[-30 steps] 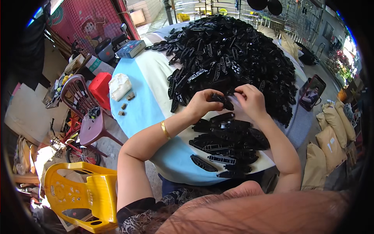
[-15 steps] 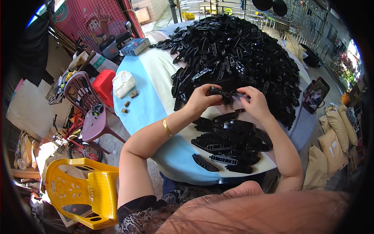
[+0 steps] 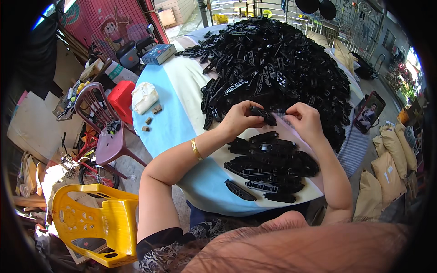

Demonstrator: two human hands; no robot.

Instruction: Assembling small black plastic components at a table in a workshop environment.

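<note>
One slim black plastic piece [image 3: 264, 115] sits pinched in our left hand [image 3: 237, 120] above the surface's [image 3: 173, 127] near edge, our right hand [image 3: 306, 119] curled beside it; it looks light, stiff, best gripped at its ends.

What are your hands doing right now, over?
Left hand pinching a long black plastic piece. Right hand close beside it, fingers curled, hold unclear. Small heap of black pieces below the hands, big heap behind. Nothing blocking.
</note>
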